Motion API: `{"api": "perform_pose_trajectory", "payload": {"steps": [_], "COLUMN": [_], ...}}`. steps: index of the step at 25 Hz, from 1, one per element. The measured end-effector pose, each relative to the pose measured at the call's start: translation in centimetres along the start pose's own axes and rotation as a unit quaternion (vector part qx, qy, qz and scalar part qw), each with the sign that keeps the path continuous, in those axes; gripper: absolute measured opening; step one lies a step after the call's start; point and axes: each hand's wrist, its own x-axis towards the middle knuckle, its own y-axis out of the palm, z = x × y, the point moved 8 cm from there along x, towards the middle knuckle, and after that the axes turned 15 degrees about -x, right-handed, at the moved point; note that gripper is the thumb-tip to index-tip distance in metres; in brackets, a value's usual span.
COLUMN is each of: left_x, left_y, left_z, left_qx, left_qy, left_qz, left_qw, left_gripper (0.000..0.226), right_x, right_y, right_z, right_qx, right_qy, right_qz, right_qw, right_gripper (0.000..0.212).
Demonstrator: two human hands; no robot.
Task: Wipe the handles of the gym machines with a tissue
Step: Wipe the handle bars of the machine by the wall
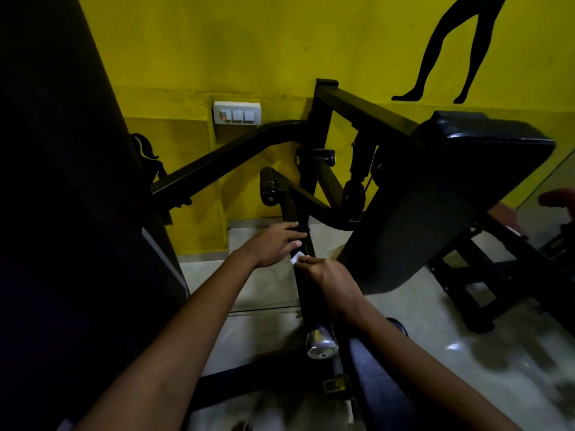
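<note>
Our right hand (326,276) pinches the tissue (296,257) against the machine's black bar (303,286); our left hand (275,244), fingers straight, touches it higher up.

Two hands (275,244), one tissue (296,257), one handle (303,275).

No legible text, seemingly, anywhere.
</note>
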Motion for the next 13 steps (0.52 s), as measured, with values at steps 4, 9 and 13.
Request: {"api": "perform_pose_trajectory", "payload": {"steps": [4,9,13], "left_x": [-1.2,-2.4,-3.0], "left_y": [0.7,1.1,1.1], "left_z": [-0.7,-1.8,-2.5], "left_qx": [-0.007,0.001,0.008], "left_qy": [-0.006,-0.010,-0.011], "left_qz": [-0.002,0.000,-0.005], "left_qw": [1.000,1.000,1.000], "left_gripper": [0.038,0.038,0.038], "right_x": [-1.8,-3.9,-5.3], "right_y": [-0.4,-1.4,-1.6], "right_z": [0.8,1.4,2.1], "right_qx": [0.005,0.031,0.023], "right_qy": [-0.011,-0.026,-0.039], "right_qz": [-0.007,-0.001,-0.004], "right_qw": [1.000,0.999,0.999], "right_gripper": [0.025,0.040,0.047]}}
